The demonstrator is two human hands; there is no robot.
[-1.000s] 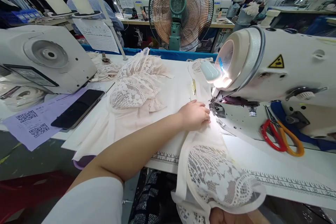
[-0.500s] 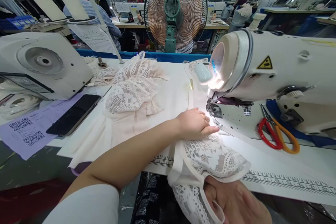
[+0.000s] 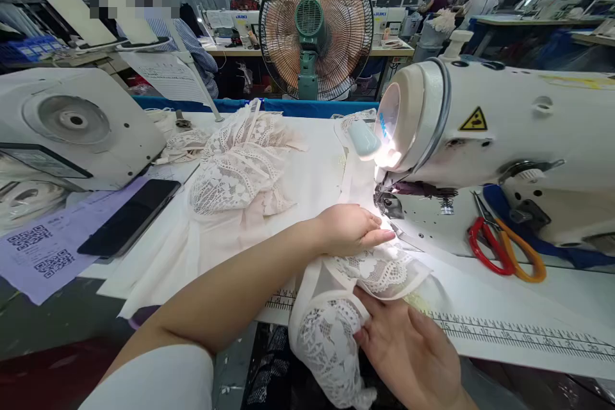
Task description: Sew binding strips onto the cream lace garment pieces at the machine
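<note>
A cream lace garment piece (image 3: 365, 272) lies at the table's front edge and hangs over it. My left hand (image 3: 353, 229) rests on its upper part, fingers flat and pointing at the presser foot (image 3: 387, 205) of the white sewing machine (image 3: 504, 134). My right hand (image 3: 408, 346) is at the table's edge, its fingers pinching the lace fold from the right. The machine's lamp lights the cloth under the needle.
A heap of lace pieces (image 3: 240, 163) lies mid-table. A black phone (image 3: 129, 218) and a purple sheet with QR codes (image 3: 43, 250) lie left, by another machine (image 3: 72, 125). Red and orange scissors (image 3: 504, 246) sit under the machine arm. A fan (image 3: 314, 22) stands behind.
My right hand has come up from below the table's edge and gathered the lace toward the needle. The left hand has slid slightly back toward me on the cloth.
</note>
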